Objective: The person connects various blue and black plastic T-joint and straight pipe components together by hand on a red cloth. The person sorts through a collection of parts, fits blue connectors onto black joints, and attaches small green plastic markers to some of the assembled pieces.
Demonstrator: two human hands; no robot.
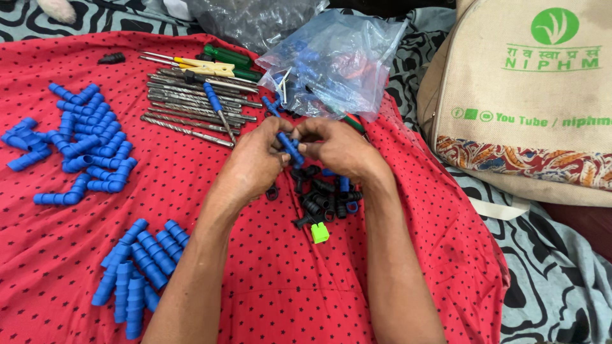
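Blue pipe piece: one small blue plastic connector (pixel 290 148) sits between both hands, tilted, just above the pile of black parts.
Left hand: the left hand (pixel 255 162) is curled shut, with its fingertips pinching the lower end of the blue plastic connector.
Right hand: the right hand (pixel 335 148) is curled too, and its thumb and fingers pinch the same piece from the other side.
Black parts: one pile of small black fittings (pixel 322 197) lies right under the hands, too many and too mixed to count; a few blue bits are in it.
Green bit: one little green block (pixel 319 233) lies just below that pile.
Cloth: one red cloth with black dots (pixel 268 280) lies under it all.
Straight blue pieces: about twelve straight blue connectors (pixel 137 271) lie in a group near the left arm.
Bent blue pieces: a big heap of blue elbow connectors (pixel 89 137) is far to the left, more than twenty; I cannot count them exactly.
Metal rods: about ten long drill bits (pixel 191 108) lie side by side above the hands.
Screwdrivers: one blue-handled screwdriver (pixel 213 99) lies across the rods, with yellow and green handles behind.
Bags: one clear plastic bag (pixel 335 60) of blue parts is above the right hand, and one tan cloth bag (pixel 529 95) stands at the far right.
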